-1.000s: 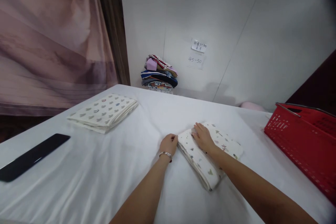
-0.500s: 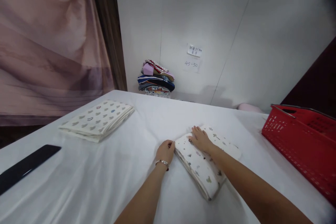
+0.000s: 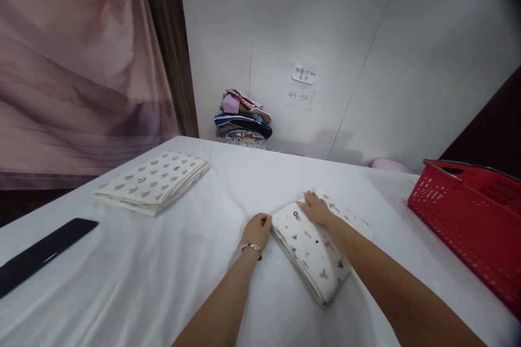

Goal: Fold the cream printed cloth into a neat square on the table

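Note:
A folded white cloth [image 3: 307, 249] printed with small plants and animals lies slanted on the white-covered table. At its left corner, the fingertips of my left hand [image 3: 257, 230] are pinched together on the edge of the layers; a silver bracelet circles that wrist. My right hand [image 3: 318, 209] lies flat on the far part of the cloth, fingers spread, and its forearm crosses over the right side. One part of the cloth extends beyond that forearm, partly hidden by it. Off to the left lies another folded cream cloth [image 3: 157, 180] with grey cloud-like prints.
A red plastic basket [image 3: 468, 227] with a metal handle stands at the right. A long black flat object [image 3: 46, 252] lies at the left edge. Behind the white table [image 3: 183, 271] is a stack of folded fabrics [image 3: 244, 119] against the wall. A pink curtain [image 3: 81, 65] hangs at left.
My right hand has slid slightly to the right over the cloth. My left hand stays at the same corner. The whole view has shifted a little.

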Tool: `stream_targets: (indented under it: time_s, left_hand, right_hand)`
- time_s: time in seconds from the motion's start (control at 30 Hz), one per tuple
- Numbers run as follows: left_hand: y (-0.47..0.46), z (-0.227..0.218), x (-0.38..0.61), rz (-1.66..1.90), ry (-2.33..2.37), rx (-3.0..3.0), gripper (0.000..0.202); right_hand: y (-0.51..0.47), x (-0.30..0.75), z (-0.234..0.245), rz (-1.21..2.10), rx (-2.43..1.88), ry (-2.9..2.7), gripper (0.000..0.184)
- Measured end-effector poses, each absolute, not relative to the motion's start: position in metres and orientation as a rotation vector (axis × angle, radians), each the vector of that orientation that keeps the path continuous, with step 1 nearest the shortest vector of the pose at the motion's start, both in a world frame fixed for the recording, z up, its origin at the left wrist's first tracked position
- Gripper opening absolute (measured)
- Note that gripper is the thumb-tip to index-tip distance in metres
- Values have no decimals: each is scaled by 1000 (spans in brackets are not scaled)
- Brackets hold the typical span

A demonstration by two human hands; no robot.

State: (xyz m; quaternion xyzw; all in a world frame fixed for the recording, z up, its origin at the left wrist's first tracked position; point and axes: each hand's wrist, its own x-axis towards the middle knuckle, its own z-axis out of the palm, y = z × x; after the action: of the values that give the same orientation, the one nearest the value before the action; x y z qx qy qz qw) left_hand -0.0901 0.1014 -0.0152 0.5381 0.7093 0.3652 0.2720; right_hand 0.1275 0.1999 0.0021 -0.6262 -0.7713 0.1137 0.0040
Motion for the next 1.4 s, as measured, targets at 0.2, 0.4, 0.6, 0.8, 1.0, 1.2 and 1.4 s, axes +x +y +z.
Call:
stream_targets:
  time_s: [0.2, 0.4, 0.6, 0.8, 1.0, 1.2, 1.4]
  left_hand:
    - [102, -15, -88, 977, 1921, 1476, 22]
    - [101, -14, -87, 936, 1932, 1470, 24]
    - [100, -14, -87, 959, 1924, 1465, 23]
    - [102, -15, -86, 976, 1921, 1471, 23]
    - [101, -15, -88, 999, 1874, 1467, 23]
    - [103, -24, -90, 1105, 1774, 1461, 26]
    - [89, -16, -97, 1143, 1865, 1352, 20]
  right_hand:
    - [194, 143, -3, 165, -2053, -2312, 64]
    - [196, 147, -6, 239, -2030, -2318, 63]
    - [146, 126, 11, 365, -1934, -2338, 58]
    - [63, 98, 17, 661, -1397, -2616, 63]
    - [51, 98, 25, 766, -1369, -2640, 66]
    - [37, 104, 18, 585, -1460, -2458, 53]
    - [35, 91, 22, 325, -1433, -2382, 29]
